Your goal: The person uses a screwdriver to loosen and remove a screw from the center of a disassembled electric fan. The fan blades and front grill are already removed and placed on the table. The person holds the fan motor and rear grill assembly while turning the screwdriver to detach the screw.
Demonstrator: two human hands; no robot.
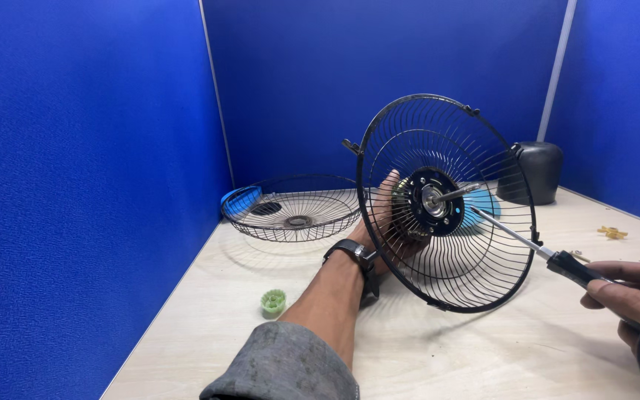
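Walls: blue partition panels [75, 148] close off the left and the back, and another stands on the right; the side toward the person is open.
Tabletop: pale wood tabletop [483, 348], its left edge running along the left panel; open surface lies in front, between the two forearms.
Held fan guard: a round black wire guard [450, 259] stands tilted on its rim near the middle of the tabletop, open face toward the camera, with a black motor hub [430, 201] and a metal shaft at its centre.
Second fan guard: another wire guard [294, 207] lies flat like a bowl at the back left, near the corner; a blue part [240, 198] sits at its left rim, whether inside or behind cannot be told.
Black cover: a dark rounded housing [535, 172] stands at the back right, by the right panel.
Left hand: left hand [387, 222] reaches behind the held guard, fingers pressed on the back of the hub, gripping it; a black wristwatch [353, 255] is on the wrist.
Right hand: right hand [627, 292] at the right edge, fingers clenched round the black handle of a screwdriver [527, 241], whose tip meets the hub.
Green cap: a small green ribbed cap [273, 301] sits alone near the left edge.
Yellow piece: a small yellow part [612, 232] lies far right.
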